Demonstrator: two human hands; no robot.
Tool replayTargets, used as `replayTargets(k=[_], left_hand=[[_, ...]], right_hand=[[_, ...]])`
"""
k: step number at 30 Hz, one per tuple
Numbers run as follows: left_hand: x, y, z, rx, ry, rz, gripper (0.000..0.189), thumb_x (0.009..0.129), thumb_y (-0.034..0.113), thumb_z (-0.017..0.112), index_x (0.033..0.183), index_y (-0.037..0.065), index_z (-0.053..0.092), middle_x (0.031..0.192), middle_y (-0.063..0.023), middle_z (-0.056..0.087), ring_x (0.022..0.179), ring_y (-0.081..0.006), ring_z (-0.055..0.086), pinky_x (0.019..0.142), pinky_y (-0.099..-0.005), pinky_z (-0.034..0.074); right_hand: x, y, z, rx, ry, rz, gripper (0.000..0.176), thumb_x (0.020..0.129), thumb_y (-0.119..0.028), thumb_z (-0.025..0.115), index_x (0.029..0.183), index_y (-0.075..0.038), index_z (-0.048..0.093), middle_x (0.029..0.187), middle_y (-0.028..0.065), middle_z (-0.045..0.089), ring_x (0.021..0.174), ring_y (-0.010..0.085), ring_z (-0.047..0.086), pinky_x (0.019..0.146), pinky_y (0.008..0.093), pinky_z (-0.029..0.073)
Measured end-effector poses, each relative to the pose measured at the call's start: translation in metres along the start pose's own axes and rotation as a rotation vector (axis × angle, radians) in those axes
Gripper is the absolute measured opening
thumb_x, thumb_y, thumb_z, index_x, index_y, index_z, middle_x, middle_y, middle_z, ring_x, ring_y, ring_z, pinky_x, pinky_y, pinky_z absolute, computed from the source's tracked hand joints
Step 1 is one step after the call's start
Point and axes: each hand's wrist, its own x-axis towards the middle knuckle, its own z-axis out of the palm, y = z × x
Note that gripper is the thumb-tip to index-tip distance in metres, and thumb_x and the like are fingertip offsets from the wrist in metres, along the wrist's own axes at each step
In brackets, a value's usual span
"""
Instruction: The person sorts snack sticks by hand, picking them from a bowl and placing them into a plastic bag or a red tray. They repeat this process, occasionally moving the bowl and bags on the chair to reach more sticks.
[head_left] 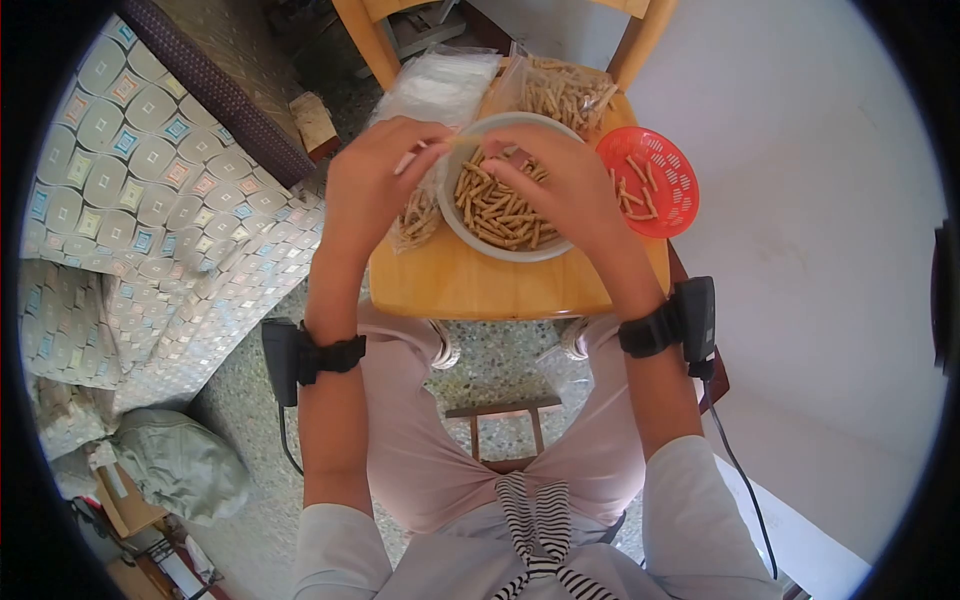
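Observation:
A pale round bowl (505,255) full of short brown stick-like pieces (500,210) rests on the wooden chair seat. At the bowl's left rim, my left hand (385,165) is closed in a pinch, above a clear plastic bag (415,222) of similar pieces. Over the bowl is my right hand (555,175), its thumb and fingers curled together. Both sets of fingertips face each other across the bowl's back left. What lies in either pinch is too small to make out.
A red perforated basket (680,185) with several sticks is at the seat's right. Behind the bowl lie another clear bag of sticks (565,95) and a stack of clear plastic bags (440,85). The wooden seat's front edge (490,300) faces my knees. Patterned fabric (150,200) is at left.

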Motion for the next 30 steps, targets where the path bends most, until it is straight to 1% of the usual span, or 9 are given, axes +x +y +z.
replayTargets(k=[3,5,8,13,18,24,26,28,30], left_hand=[[0.0,-0.01,-0.008,0.071,0.055,-0.121,0.014,0.087,0.016,0.073,0.1,0.009,0.075,0.09,-0.0039,0.071,0.077,-0.0215,0.067,0.069,-0.0332,0.053],[-0.003,-0.018,-0.015,0.155,0.001,-0.129,0.016,0.089,0.016,0.072,0.103,0.009,0.075,0.091,-0.006,0.07,0.077,-0.0222,0.067,0.068,-0.0329,0.052],[-0.006,-0.022,-0.012,0.266,-0.08,-0.11,0.018,0.091,0.018,0.071,0.106,0.009,0.075,0.091,-0.0076,0.07,0.076,-0.0236,0.067,0.068,-0.033,0.052],[-0.009,-0.03,-0.003,0.331,-0.134,-0.106,0.017,0.091,0.022,0.07,0.103,0.011,0.076,0.089,-0.0065,0.068,0.081,-0.0251,0.066,0.071,-0.0354,0.052],[-0.01,-0.031,0.002,0.378,-0.13,-0.133,0.016,0.087,0.028,0.073,0.094,0.013,0.077,0.104,0.0,0.068,0.099,-0.0237,0.062,0.08,-0.0383,0.053],[-0.013,-0.024,0.009,0.331,-0.174,-0.162,0.021,0.089,0.029,0.073,0.1,0.011,0.076,0.113,-0.0034,0.068,0.105,-0.0263,0.065,0.086,-0.0389,0.052],[-0.011,-0.026,0.008,0.334,-0.225,-0.178,0.022,0.089,0.029,0.073,0.1,0.01,0.076,0.11,-0.0039,0.068,0.1,-0.0264,0.066,0.084,-0.0379,0.053],[-0.009,-0.025,0.007,0.337,-0.276,-0.192,0.022,0.09,0.029,0.072,0.099,0.009,0.075,0.108,-0.0043,0.069,0.096,-0.0265,0.067,0.083,-0.037,0.053],[-0.006,-0.023,0.006,0.321,-0.115,-0.163,0.024,0.09,0.027,0.072,0.1,0.006,0.074,0.104,-0.0052,0.071,0.091,-0.0271,0.069,0.08,-0.0347,0.054]], right_hand=[[-0.009,0.025,0.006,-0.203,-0.184,0.048,0.036,0.086,-0.027,0.077,0.115,-0.006,0.07,0.102,0.0113,0.073,0.093,0.0268,0.07,0.083,0.0358,0.054],[-0.021,0.036,0.011,-0.302,-0.492,0.234,0.038,0.083,-0.028,0.078,0.115,-0.008,0.071,0.104,0.0126,0.071,0.1,0.0308,0.068,0.088,0.0401,0.053],[-0.025,0.028,0.018,-0.446,-0.549,0.174,0.034,0.082,-0.024,0.078,0.112,-0.011,0.072,0.107,0.0126,0.067,0.102,0.0323,0.066,0.089,0.0429,0.052],[-0.032,0.041,0.023,-0.397,-0.528,0.223,0.027,0.082,-0.022,0.076,0.108,-0.014,0.072,0.109,0.0117,0.064,0.1,0.0333,0.065,0.087,0.044,0.052],[-0.029,0.034,0.022,-0.52,-0.52,0.29,0.019,0.085,-0.021,0.072,0.103,-0.015,0.072,0.107,0.0107,0.066,0.096,0.0334,0.067,0.083,0.0446,0.053],[-0.021,0.041,0.018,-0.54,-0.358,0.211,0.01,0.085,-0.021,0.068,0.091,-0.013,0.071,0.091,0.0103,0.068,0.086,0.0317,0.069,0.077,0.0473,0.053],[-0.018,0.039,0.016,-0.511,-0.218,0.168,0.012,0.085,-0.022,0.069,0.09,-0.011,0.07,0.086,0.011,0.068,0.082,0.0328,0.068,0.074,0.0469,0.052],[-0.016,0.035,0.012,-0.502,-0.216,0.161,0.012,0.085,-0.023,0.069,0.089,-0.011,0.071,0.086,0.0106,0.068,0.081,0.0328,0.068,0.074,0.0465,0.052],[-0.015,0.033,0.011,-0.491,-0.213,0.153,0.013,0.085,-0.023,0.069,0.089,-0.011,0.071,0.086,0.0103,0.068,0.08,0.0328,0.068,0.074,0.0462,0.052]])
